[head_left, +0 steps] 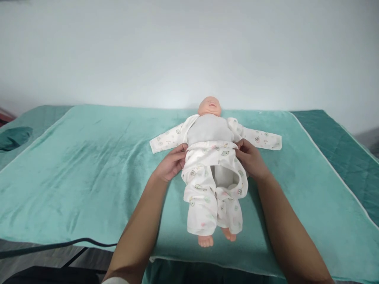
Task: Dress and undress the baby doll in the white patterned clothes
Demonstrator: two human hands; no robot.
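A baby doll (210, 106) lies on its back, head away from me, on a green blanket (97, 169). It wears a white patterned top (168, 139) with sleeves spread out to both sides, over a grey torso (209, 128). White patterned pants (203, 197) cover its legs, with an opening at the crotch and bare feet showing below. My left hand (173, 162) pinches the pants' waistband at the doll's left-hand side in view. On the opposite side, my right hand (251, 158) grips the same waistband between thumb and fingers.
Behind the bed rises a plain pale wall (189, 51). A darker green quilted cover (334, 146) shows along the right and left sides. At the lower left, a black strap or cable (59, 245) crosses near the bed's front edge.
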